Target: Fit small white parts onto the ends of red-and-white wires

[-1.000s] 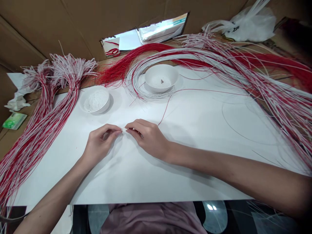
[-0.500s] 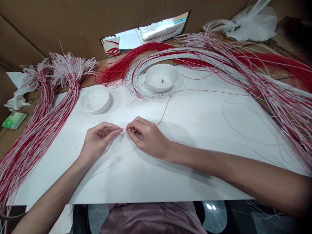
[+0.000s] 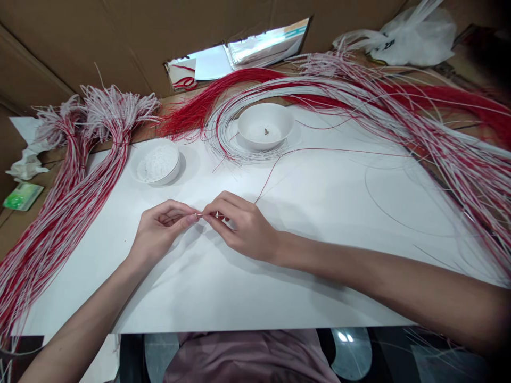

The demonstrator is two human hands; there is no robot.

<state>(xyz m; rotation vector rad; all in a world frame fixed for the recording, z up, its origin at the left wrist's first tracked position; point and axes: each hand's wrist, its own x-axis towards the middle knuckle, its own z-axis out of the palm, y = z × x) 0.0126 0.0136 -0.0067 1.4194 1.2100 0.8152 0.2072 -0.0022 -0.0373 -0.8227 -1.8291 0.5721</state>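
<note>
My left hand [image 3: 165, 229] pinches a small white piece [image 3: 197, 215] between thumb and forefinger; its exact kind is too small to make out. Touching or nearly touching it are the fingertips of my right hand [image 3: 243, 226], closed on thin wire close to the piece. From behind the right hand a red wire [image 3: 268, 181] runs up and away to the right across the table. The white bowl [image 3: 178, 173] nearest my left hand holds many tiny white pieces. Farther back, another white bowl [image 3: 255, 146] has a few small dark bits in it.
Tied red and white wire bundles [image 3: 101, 154] lie along the left. Loose red and white wires [image 3: 399, 117] curve across the back and right. A cardboard wall [image 3: 99, 48] with a cut opening stands behind. A white plastic bag [image 3: 419, 40] sits at back right.
My right hand's fingertips have shifted slightly left, closer to the left fingertips. Less of the white piece shows between the hands. The left hand has barely moved.
</note>
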